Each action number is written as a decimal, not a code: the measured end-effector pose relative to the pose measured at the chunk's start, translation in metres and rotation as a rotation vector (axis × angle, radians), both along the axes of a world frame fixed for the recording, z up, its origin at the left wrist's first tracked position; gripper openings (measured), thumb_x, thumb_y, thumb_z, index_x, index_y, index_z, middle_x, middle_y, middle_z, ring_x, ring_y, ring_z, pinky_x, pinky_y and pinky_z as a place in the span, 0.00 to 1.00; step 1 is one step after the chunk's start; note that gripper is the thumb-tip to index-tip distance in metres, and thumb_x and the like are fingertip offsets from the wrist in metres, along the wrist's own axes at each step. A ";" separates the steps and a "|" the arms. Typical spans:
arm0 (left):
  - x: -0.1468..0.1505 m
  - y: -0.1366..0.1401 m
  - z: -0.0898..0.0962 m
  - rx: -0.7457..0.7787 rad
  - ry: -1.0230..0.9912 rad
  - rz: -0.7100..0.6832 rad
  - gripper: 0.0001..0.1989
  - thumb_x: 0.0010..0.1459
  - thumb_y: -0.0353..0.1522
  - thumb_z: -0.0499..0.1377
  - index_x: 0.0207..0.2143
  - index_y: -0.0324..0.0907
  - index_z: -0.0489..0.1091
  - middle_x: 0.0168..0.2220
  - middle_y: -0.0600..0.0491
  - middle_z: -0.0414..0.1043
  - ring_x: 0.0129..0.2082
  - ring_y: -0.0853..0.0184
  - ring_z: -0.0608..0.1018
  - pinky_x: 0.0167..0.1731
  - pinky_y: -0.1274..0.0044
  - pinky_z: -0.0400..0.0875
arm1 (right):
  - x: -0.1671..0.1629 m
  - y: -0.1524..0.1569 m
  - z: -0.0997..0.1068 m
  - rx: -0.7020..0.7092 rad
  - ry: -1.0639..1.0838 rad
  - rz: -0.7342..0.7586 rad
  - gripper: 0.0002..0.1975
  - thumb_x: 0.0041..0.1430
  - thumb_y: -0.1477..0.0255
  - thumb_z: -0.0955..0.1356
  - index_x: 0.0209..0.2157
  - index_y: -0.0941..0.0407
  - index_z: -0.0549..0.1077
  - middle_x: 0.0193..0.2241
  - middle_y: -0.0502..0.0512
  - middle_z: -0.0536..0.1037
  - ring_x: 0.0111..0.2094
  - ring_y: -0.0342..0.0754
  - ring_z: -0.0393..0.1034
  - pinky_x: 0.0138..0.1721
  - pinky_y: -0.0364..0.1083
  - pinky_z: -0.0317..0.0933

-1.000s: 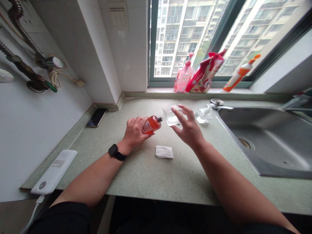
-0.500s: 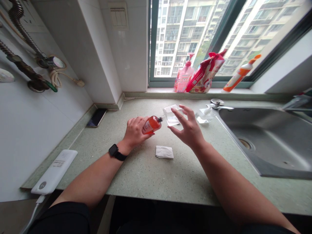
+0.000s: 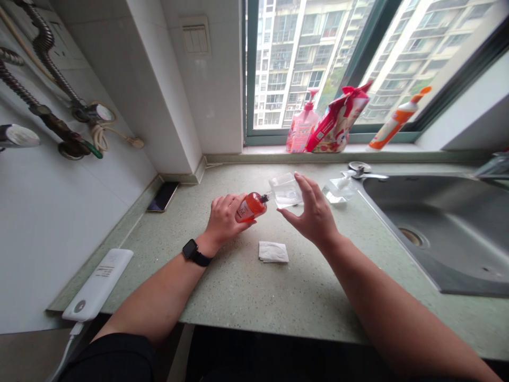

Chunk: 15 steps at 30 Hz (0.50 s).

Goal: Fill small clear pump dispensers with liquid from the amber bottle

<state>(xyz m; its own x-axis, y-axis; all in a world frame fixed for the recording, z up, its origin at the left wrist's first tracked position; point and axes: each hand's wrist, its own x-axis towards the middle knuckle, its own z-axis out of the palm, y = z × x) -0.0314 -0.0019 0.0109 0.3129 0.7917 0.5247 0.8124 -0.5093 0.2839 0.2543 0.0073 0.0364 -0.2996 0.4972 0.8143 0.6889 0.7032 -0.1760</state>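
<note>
My left hand (image 3: 226, 215), with a black watch at the wrist, is wrapped round a bottle of orange-red liquid (image 3: 252, 206). The bottle is tilted, its dark threaded neck toward the right. Against that mouth lies the narrow left end of a clear, square-sided container (image 3: 287, 191); whether the two touch I cannot tell. My right hand (image 3: 316, 209) spans the container, thumb along its lower edge and fingers at its upper right corner. Below them a folded white tissue (image 3: 273, 252) rests on the counter. Right of my right hand is another clear plastic piece (image 3: 338, 190).
On the right is a steel sink (image 3: 437, 233) with a tap (image 3: 361, 172). A pink pump bottle (image 3: 302, 127), a red bag (image 3: 338, 122) and an orange bottle (image 3: 397, 122) stand along the windowsill. At left lie a phone (image 3: 163, 196) and a white power bank (image 3: 99, 284).
The fingers of my right hand have drawn closer together and moved from over the container to its upper right corner. The view has shifted slightly; the bottle stays tilted in my left hand.
</note>
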 end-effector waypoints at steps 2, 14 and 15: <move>0.000 -0.001 0.001 -0.002 -0.001 0.003 0.41 0.62 0.57 0.69 0.68 0.46 0.69 0.59 0.43 0.78 0.57 0.49 0.78 0.61 0.58 0.64 | 0.000 0.000 -0.001 0.003 0.011 -0.006 0.56 0.63 0.69 0.77 0.81 0.45 0.44 0.70 0.67 0.69 0.67 0.71 0.70 0.66 0.73 0.71; 0.000 -0.001 0.002 -0.004 0.005 0.001 0.41 0.62 0.58 0.69 0.68 0.47 0.69 0.59 0.44 0.78 0.56 0.50 0.78 0.61 0.60 0.64 | -0.001 0.000 -0.003 -0.010 0.014 -0.018 0.55 0.63 0.68 0.77 0.81 0.48 0.45 0.72 0.68 0.68 0.71 0.71 0.66 0.70 0.73 0.67; 0.000 -0.001 0.002 -0.002 0.005 0.002 0.41 0.62 0.58 0.68 0.68 0.47 0.69 0.59 0.43 0.78 0.56 0.50 0.78 0.61 0.59 0.64 | -0.001 0.000 -0.003 -0.008 0.013 -0.021 0.55 0.63 0.67 0.77 0.81 0.49 0.45 0.72 0.68 0.68 0.71 0.71 0.66 0.70 0.73 0.67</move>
<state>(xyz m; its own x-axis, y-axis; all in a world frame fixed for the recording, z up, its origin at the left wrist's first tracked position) -0.0316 -0.0029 0.0133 0.3139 0.7935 0.5214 0.8151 -0.5068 0.2805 0.2536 0.0073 0.0336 -0.2788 0.5095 0.8141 0.7009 0.6874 -0.1901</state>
